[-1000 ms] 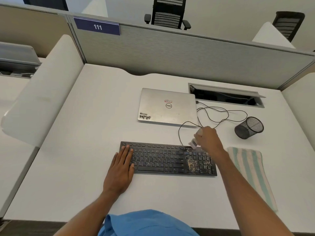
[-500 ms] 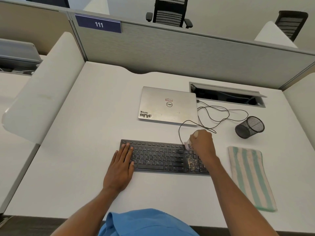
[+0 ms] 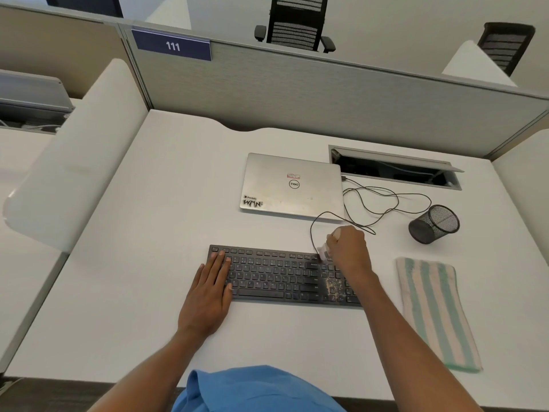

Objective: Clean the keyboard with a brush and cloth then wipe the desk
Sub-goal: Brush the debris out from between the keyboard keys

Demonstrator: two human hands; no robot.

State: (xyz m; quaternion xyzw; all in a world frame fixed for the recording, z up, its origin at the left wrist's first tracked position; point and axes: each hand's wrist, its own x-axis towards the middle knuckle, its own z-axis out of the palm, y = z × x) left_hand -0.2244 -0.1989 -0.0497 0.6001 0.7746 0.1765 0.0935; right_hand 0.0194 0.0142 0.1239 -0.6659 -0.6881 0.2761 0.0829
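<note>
Your L hand (image 3: 208, 292) lies flat on black slim keyboard (image 3: 276, 275); R hand (image 3: 349, 251) grips small pale brush (image 3: 323, 250).

A grey fabric partition (image 3: 326, 93) bearing a blue sign (image 3: 172, 46) marked 111 crosses the upper frame. Beyond it, against a pale wall, stand two black mesh chairs, one at top centre (image 3: 294, 22) and one at upper right (image 3: 505, 46). A white rounded divider (image 3: 77, 156) flanks the worktop (image 3: 154, 221) at left.
</note>
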